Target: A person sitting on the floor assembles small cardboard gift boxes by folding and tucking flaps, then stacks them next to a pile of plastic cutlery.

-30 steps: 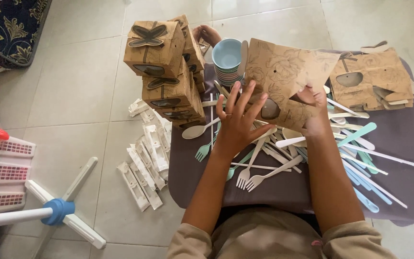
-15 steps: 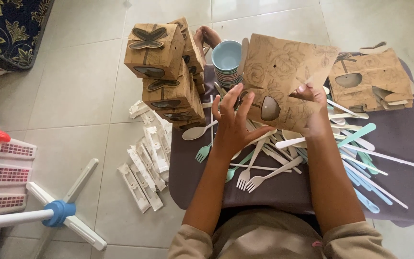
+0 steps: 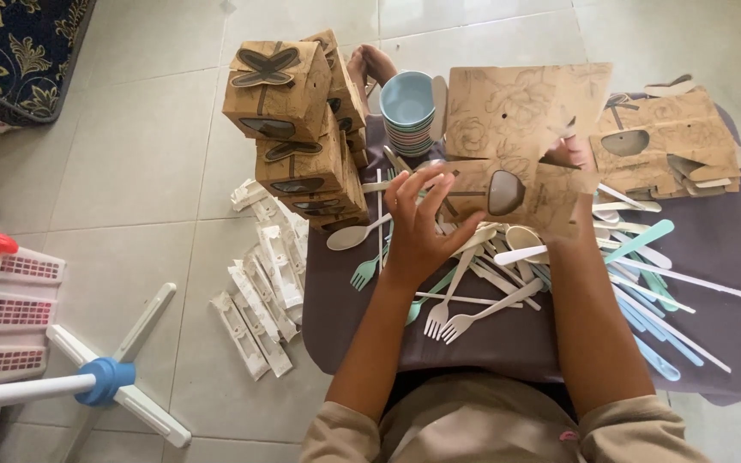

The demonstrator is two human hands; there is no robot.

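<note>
A flat brown cardboard box blank [image 3: 516, 146] with a printed flower pattern and an oval window is held up above the dark table [image 3: 516, 343]. My left hand [image 3: 418, 223] grips its lower left edge, fingers spread over the card. My right hand [image 3: 572, 159] is mostly hidden behind the blank's right side and holds it there. Below both hands lies a heap of pastel plastic forks, spoons and knives [image 3: 508, 274].
A stack of folded brown boxes with butterfly cut-outs [image 3: 293, 129] stands at the table's left edge. Stacked blue cups [image 3: 409, 107] sit behind it, more flat blanks [image 3: 671, 146] at the right. White plastic strips [image 3: 259, 291] lie on the tiled floor, with a white stand [image 3: 105, 377].
The cardboard blank has been lifted and partly folded upward. My left hand shifted to its lower left edge, and my right hand moved up behind it.
</note>
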